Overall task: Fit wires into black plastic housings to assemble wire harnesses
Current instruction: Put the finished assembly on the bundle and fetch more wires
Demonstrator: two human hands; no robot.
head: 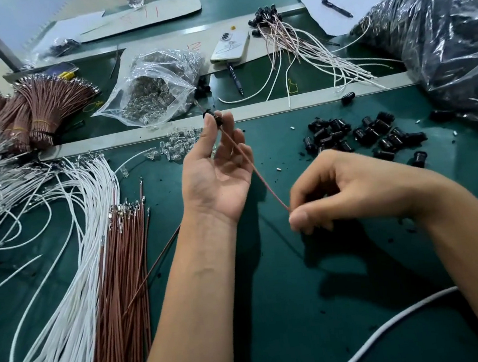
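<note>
Left hand pinched a black housing up at its fingertips, other fingers loose. Right hand pinched the brown wire lower down, probably keeping it taut so it seated; both above the surface.

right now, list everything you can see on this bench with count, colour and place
black housing: one, black, pinched at the left fingertips, on the brown wire
brown wire: one, brown, stretched between both hands
loose housings: many, black, pile right of centre
white wires: many, white, fanned out at left
loose brown wires: many, brown, beside the white wires
bundled brown wires: several bundles, brown, far left
clear bag: one, clear, small clear parts, centre back
finished harnesses: a bunch, white and pink, back
phone: one, white, back
pens: two, dark, back
large bag: one, clear, dark parts, right
left hand: pinches housing
right hand: pinches wire
</note>
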